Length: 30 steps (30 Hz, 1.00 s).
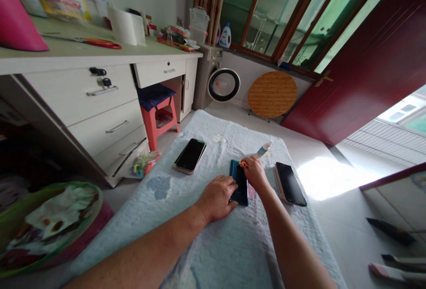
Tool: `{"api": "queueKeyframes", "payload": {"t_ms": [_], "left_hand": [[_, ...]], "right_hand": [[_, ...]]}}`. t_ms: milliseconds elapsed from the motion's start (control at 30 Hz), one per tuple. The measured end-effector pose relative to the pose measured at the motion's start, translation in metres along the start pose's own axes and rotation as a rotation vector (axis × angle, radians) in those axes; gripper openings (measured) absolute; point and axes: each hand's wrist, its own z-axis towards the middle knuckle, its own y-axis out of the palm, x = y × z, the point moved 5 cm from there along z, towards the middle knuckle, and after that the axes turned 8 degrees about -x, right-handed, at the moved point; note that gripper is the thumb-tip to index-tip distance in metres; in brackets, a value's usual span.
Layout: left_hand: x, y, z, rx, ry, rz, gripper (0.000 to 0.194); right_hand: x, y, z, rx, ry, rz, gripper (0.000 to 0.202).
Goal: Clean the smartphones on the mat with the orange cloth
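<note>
While pinching an orange wad in tightly gathered right fingers, steadying a glossy blue smartphone under loosely spread left fingers, flat on the cloth-covered counter. Probably light, stiff, slippery, with fragile glass; best held by its long edges.

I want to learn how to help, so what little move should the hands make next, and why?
Perhaps slide the right hand down the phone with the orange cloth: the fingers pinch what looks like cloth at the far end, and the left hand rests on the phone, seemingly steadying it.
</note>
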Motion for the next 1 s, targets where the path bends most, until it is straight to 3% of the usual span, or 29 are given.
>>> {"api": "queueKeyframes", "payload": {"t_ms": [233,600,767,1000], "left_hand": [[-0.001,0.001,0.0,0.007,0.005,0.006,0.039],[0.005,-0.006,-0.001,-0.007,0.034,0.022,0.03],[0.005,-0.004,-0.001,-0.017,0.041,0.031,0.031],[0.004,-0.003,-0.001,-0.035,0.017,0.036,0.026]], "right_hand": [[-0.012,-0.004,-0.028,0.009,-0.002,0.018,0.021],[-0.037,-0.009,-0.062,-0.179,-0.095,0.12,0.021],[-0.045,-0.008,-0.054,-0.162,-0.124,0.083,0.019],[-0.054,0.001,-0.018,-0.073,-0.109,-0.038,0.018]]}}
